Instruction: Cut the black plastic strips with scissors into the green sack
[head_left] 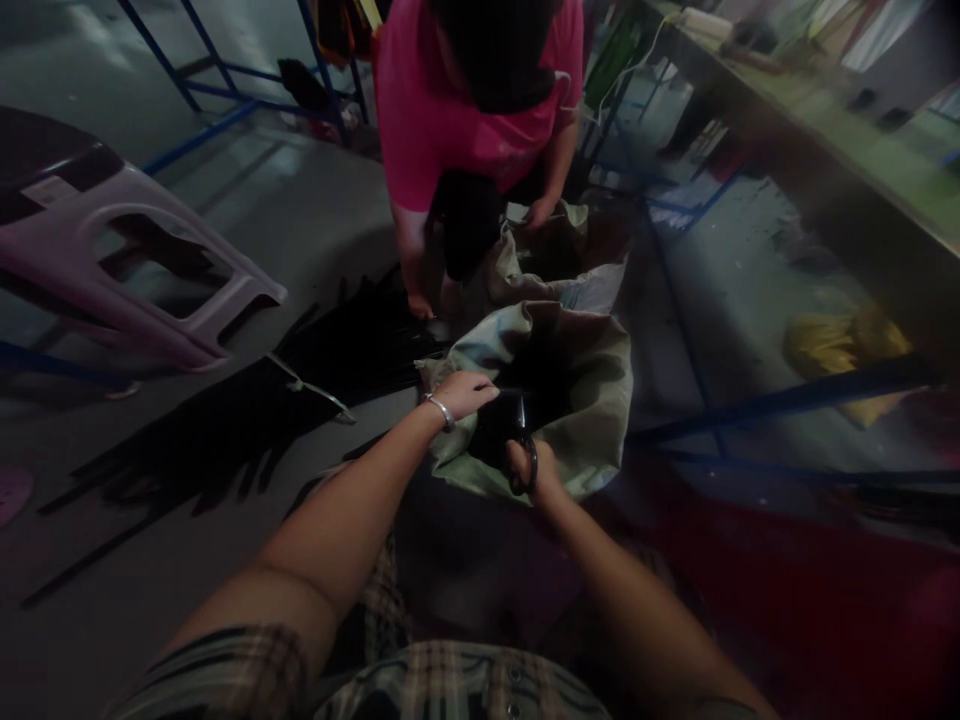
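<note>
Left hand [466, 392] is curled over the far-left rim of the green sack [592, 400], fingers closed on the fabric, metal bracelet [441, 410] at the wrist. Right hand [546, 474] sits at the near rim, fist closed round the black scissors [533, 462]; only the handle loop shows clearly, can't tell how the blades stand. Sack is on the floor right in front of my knees, mouth open, dark stuff [540, 385] inside, too dim to identify

Surroundings:
- second sack [577, 260] just behind mine, touching it
- co-worker in a pink shirt [450, 110] crouched straight across, one hand [420, 305] down at the floor, the other [536, 212] on the second sack's rim
- black strips [247, 420] spread over the floor to my left, running up to my sack's left side
- overturned lilac plastic stool [150, 270] further left, well clear of the hands
- blue frame bar [780, 402] on the right, coming in close to the sack's right side
- yellow bag [832, 345] beyond that bar
- workbench [825, 150] top right, blurred

Space between the two sacks and the co-worker is tight
</note>
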